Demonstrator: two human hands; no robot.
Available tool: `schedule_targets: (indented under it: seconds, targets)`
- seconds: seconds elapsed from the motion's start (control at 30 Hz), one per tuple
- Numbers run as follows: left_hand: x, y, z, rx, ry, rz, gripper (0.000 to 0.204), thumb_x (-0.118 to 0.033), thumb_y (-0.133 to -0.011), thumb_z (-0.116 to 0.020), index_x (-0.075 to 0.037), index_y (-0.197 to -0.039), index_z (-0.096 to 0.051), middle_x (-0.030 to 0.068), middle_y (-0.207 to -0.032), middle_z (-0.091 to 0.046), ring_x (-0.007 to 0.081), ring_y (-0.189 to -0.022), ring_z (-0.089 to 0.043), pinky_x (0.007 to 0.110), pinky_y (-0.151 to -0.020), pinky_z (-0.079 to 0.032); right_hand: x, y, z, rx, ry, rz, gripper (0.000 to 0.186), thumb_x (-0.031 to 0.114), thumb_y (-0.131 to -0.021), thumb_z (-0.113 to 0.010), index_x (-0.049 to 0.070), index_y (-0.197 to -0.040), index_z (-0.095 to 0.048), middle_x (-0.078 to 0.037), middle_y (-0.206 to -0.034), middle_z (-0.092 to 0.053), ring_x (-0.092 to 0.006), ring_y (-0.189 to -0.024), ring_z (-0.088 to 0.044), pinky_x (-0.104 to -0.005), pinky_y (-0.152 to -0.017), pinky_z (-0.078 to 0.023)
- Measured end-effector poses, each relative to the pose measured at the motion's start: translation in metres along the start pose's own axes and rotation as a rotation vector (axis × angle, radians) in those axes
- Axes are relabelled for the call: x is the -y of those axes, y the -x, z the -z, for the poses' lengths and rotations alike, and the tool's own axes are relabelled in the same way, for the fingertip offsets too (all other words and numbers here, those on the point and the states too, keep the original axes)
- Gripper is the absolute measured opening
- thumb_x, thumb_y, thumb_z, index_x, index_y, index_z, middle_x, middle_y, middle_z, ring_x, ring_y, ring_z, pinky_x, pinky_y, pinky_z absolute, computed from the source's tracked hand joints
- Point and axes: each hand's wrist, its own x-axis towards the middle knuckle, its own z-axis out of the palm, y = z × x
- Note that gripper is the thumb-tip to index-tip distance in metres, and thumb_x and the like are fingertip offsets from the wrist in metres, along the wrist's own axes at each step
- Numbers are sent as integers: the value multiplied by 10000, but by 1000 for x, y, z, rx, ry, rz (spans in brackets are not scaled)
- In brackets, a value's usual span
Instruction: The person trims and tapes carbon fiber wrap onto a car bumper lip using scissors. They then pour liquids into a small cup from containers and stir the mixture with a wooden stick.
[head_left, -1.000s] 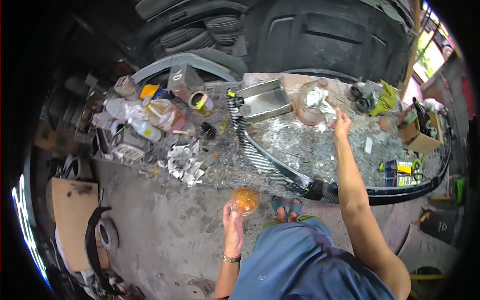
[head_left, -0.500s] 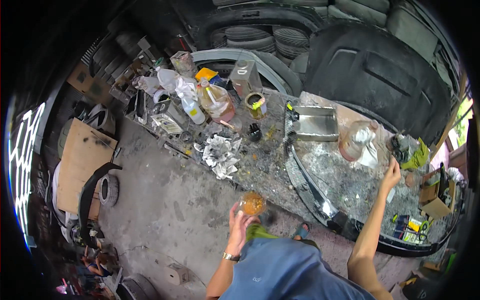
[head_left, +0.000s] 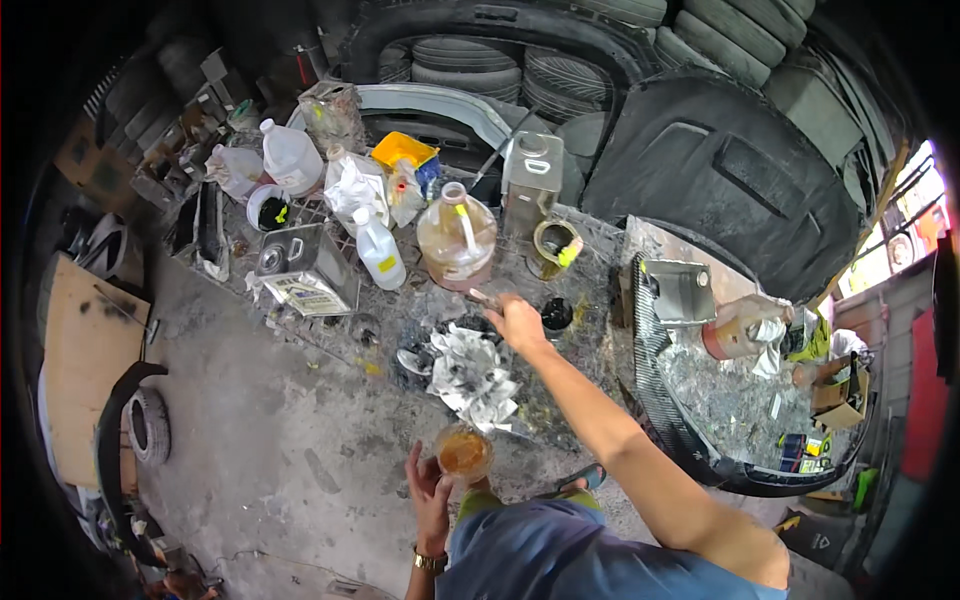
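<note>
My left hand (head_left: 431, 492) grips a clear plastic cup (head_left: 466, 453) with orange-amber material in it, held over the floor in front of the bench. My right hand (head_left: 518, 326) reaches across the bench with its fingers closed on the end of a pale stick (head_left: 482, 297). Just behind the stick stands a big clear jug (head_left: 456, 240) with a little pinkish liquid. A crumpled heap of grey-stained paper (head_left: 472, 380) lies before my right hand. Beside that hand sits a small black cup (head_left: 557, 313).
A metal can (head_left: 531, 185), a tin with yellow drips (head_left: 553, 250), a white bottle (head_left: 379, 250) and a rectangular can (head_left: 307, 270) crowd the bench. At right, a black curved car trim (head_left: 650, 390) borders a metal tray (head_left: 679, 291) and another jug (head_left: 738, 328).
My right hand has moved left from the bench's far right side to the pale stick. My left hand still holds the cup. The view has shifted.
</note>
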Motion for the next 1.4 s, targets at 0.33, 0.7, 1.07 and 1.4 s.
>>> schedule_targets:
  seconds: [0.33,0.7,1.07,1.4]
  targets:
    - [-34,-50,82,-116,-9,-15,857,-329,-819,-720,-49,-1462,-228,41,-1049,-492,150,-1029,-477,311,-922,-363,-4,-61,-41,-123,149,33,150,191,-887,-573,47,-913,-541,-204,-871,-627,-408,-816,-615,-490,-710,-501]
    - [-51,-84,78,-29,19,-17,624,-194,-931,-529,-84,-1461,-218,180,-1346,-425,270,-1222,-464,414,-1034,-380,22,-33,40,-212,40,-38,180,206,-898,-568,31,-906,-526,-224,-838,-629,-433,-820,-595,-495,-701,-469]
    - [-64,-108,86,-9,-50,39,644,-109,-883,-579,-58,-1445,-268,121,-1209,-528,194,-1135,-497,339,-994,-366,19,-28,30,-426,25,115,101,124,-878,-601,33,-922,-599,-162,-866,-633,-365,-799,-611,-411,-694,-499]
    - [-55,-121,110,161,-83,8,597,-256,-956,-516,-70,-1453,-243,153,-1344,-438,247,-1234,-443,407,-1049,-353,2,100,56,-461,-709,-451,181,150,-934,-533,-25,-961,-571,-83,-791,-677,-106,-603,-580,-269,-550,-463]
